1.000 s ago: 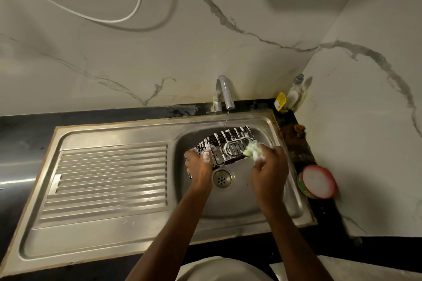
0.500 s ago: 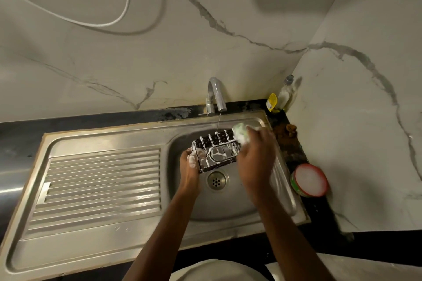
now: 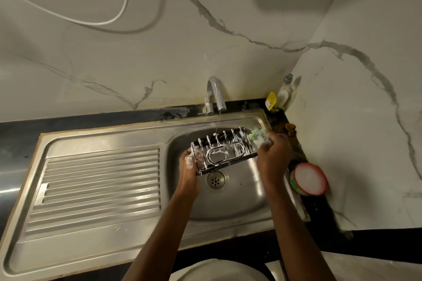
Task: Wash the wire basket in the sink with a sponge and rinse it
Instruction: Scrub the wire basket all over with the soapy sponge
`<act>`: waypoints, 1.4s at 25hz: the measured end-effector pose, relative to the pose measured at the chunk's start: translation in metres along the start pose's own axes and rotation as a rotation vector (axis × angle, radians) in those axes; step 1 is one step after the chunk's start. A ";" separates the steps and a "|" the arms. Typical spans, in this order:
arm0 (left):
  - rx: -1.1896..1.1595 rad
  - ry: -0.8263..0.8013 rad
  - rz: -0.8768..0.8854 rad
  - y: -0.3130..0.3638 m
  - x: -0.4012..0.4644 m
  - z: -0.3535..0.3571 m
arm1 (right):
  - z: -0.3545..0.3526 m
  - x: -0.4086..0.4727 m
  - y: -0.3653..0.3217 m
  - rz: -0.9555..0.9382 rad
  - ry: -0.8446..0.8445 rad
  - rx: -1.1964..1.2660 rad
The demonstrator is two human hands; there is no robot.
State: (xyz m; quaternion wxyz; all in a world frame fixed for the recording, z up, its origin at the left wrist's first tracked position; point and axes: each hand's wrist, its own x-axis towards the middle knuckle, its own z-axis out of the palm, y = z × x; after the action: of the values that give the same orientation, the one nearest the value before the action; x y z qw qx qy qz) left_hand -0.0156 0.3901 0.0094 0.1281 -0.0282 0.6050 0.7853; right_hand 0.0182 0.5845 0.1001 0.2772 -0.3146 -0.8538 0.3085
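Left hand [image 3: 189,166] grips the soapy wire basket [image 3: 222,151] over the sink [image 3: 228,203], long axis left-right, rising rightward; right hand [image 3: 272,155] clutches the sponge [image 3: 259,137], now moved to its upper-right end.

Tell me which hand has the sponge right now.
The right hand, at the basket's far right end, grips the green sponge. The left hand only steadies the basket's left end.
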 end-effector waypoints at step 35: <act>-0.352 -0.198 -0.122 0.032 0.006 -0.017 | -0.022 -0.019 -0.019 -0.276 -0.211 0.435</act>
State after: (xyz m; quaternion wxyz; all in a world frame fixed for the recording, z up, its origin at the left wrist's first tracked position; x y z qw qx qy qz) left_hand -0.0303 0.3673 0.0340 0.2272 -0.0094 0.4401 0.8687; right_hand 0.0382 0.5675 0.1222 0.2874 -0.0945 -0.8263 0.4750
